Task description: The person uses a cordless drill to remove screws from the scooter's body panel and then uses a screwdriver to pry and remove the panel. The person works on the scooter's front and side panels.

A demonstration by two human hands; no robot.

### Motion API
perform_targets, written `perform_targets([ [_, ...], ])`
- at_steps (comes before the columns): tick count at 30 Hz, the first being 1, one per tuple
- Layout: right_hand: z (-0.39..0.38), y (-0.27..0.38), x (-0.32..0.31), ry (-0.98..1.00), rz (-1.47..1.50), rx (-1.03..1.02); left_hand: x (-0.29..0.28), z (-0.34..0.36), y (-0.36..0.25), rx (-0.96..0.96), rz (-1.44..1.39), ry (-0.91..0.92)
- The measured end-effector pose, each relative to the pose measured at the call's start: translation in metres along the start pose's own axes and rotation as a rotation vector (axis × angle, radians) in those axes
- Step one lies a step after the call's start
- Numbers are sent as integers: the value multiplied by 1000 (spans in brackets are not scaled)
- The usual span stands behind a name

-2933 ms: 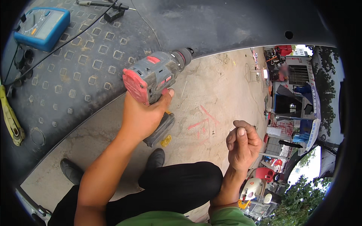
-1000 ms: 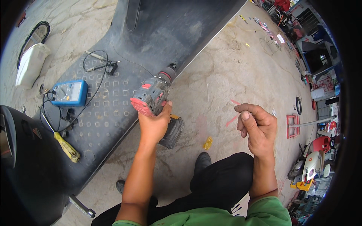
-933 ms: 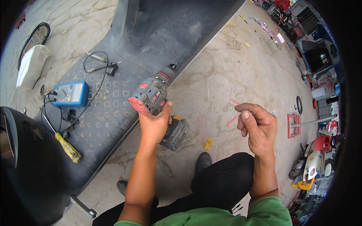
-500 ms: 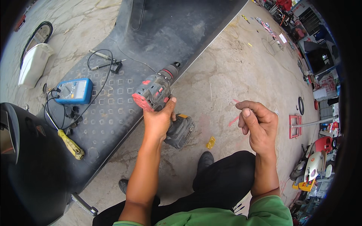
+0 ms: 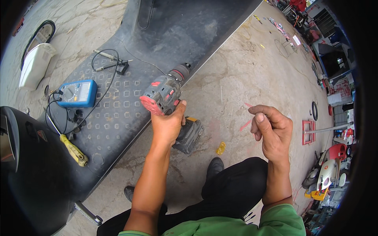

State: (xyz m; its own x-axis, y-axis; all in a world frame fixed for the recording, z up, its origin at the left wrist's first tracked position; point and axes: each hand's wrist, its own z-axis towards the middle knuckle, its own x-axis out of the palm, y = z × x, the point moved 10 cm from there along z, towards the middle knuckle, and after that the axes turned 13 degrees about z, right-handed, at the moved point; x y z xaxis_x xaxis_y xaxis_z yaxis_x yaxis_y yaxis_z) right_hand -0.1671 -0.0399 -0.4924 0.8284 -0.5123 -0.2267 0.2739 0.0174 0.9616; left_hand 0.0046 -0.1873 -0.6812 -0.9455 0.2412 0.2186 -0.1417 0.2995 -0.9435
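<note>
Drill [image 5: 167, 94] gripped in left hand [image 5: 167, 126], chuck near scooter footboard [image 5: 118, 118], not touching; right hand [image 5: 271, 129] fingers curled, contents can't tell.

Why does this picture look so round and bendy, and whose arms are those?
The picture comes from a small camera worn on a person's head, looking down. Its wide lens bends straight lines near the edge, so everything looks round. The two arms coming up from the bottom are that person's own.

The left hand has its grip around a cordless drill, grey and red, with a dark battery at its foot. The right hand is curled, fingers pinched together; whether something tiny is in it is too small to tell.

Under the drill is the dark scooter floorboard with a pattern of little squares. On it lie a blue meter with black wires, and a yellow-handled screwdriver. The ground is bare concrete. The person wears black trousers and a green shirt.
</note>
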Motion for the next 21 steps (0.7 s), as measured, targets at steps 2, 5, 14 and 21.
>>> perform_targets([
  [2,1,1,0,4,9,-9,1,2,0,6,-16,16],
  [5,0,1,-4,-14,-9,15,1,-1,-3,14,-4,-1],
  [14,-1,1,-10,-22,-18,0,-4,-2,1,7,70,-11],
  [21,2,-3,-8,-5,-2,26,-4,-2,-15,10,106,-8],
])
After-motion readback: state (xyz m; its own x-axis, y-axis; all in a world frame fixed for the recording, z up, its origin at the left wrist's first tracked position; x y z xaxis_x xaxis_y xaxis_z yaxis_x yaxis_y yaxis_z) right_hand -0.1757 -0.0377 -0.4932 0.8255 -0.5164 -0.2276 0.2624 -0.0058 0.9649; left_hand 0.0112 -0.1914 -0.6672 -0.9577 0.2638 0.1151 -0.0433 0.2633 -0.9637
